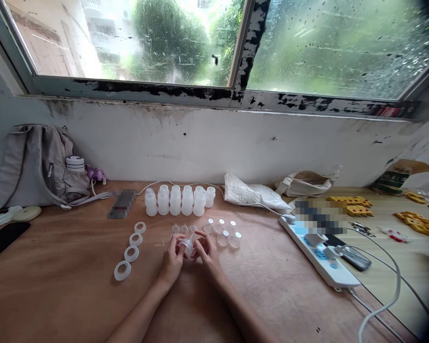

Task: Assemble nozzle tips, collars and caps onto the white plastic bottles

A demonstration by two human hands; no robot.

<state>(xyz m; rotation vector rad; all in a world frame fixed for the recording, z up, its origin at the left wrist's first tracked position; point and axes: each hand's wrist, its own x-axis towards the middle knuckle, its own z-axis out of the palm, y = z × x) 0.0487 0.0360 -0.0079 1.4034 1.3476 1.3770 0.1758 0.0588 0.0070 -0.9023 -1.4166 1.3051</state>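
Near the middle of the table, my left hand (173, 256) is closed around the side of a translucent bottle collar (186, 245). My right hand (207, 251) meets it from the other side, with curled fingers pinching at its upper edge; the exact contact is partly hidden. Just beyond my hands, several clear bottle nipples (184, 228) stand in a row. Several clear round caps (222, 239) lie by my right hand. To the left, several white screw rings (131, 253) form a slanting line. Behind everything, several frosted plastic bottles (175, 202) stand upright in rows.
A white power strip (318, 255) with plugs and cables lies on the right, near yellow plastic parts (420, 224). A white plastic pouch (252, 193) lies by the wall. A grey backpack (39, 166) sits at the back left; a dark flat object (5, 240) lies before it.
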